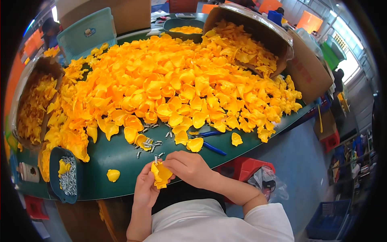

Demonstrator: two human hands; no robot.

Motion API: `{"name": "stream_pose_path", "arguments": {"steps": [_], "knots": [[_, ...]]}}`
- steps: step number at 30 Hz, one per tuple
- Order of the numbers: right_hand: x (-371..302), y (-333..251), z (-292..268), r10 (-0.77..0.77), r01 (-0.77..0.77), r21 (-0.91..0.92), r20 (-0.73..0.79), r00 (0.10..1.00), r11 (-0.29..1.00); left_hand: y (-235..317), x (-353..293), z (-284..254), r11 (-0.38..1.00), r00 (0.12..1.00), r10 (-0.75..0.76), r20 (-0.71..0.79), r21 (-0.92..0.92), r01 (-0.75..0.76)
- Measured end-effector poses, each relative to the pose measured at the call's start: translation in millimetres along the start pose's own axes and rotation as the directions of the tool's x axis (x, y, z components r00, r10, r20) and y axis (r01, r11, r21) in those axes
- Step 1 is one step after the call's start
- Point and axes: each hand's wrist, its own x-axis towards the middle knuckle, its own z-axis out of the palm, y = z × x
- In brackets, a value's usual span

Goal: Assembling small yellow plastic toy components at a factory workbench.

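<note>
**Yellow petal piece held at the table's near edge**

A huge heap of yellow petals [177, 80] fills the green table [117, 155] across the middle of the frame. Small metal tubes [151, 142] lie scattered just above your hands, blue-handled pliers [209, 141] to their right, a dish of tubes [66, 175] at lower left. Your left hand [146, 187] grips a yellow petal piece [161, 174] from below; your right hand [189, 167] pinches its top.

Small assembly workshop. Green bench [121, 155] heaped with yellow plastic petals [169, 80], centre frame. Cardboard boxes [258, 36] upper right, crates [328, 220] lower right.
</note>
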Motion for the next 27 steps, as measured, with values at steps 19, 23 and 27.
{"name": "stream_pose_path", "arguments": {"steps": [19,23,27], "knots": [[12.7,12.7,-11.8,0.108,-0.094,0.119,-0.121,0.987,0.988,12.5,19.8,18.6,0.999,0.999,-0.027,0.03,-0.028,0.028],[13.2,11.3,-8.6,0.103,-0.092,0.115,-0.098,0.99,0.989,12.0,16.5,13.8,0.99,0.998,-0.03,0.057,-0.133,0.038],[13.6,10.3,-9.9,0.084,-0.075,0.085,-0.099,0.992,0.993,13.4,15.7,14.4,0.99,0.997,-0.03,0.07,-0.138,0.039]]}}
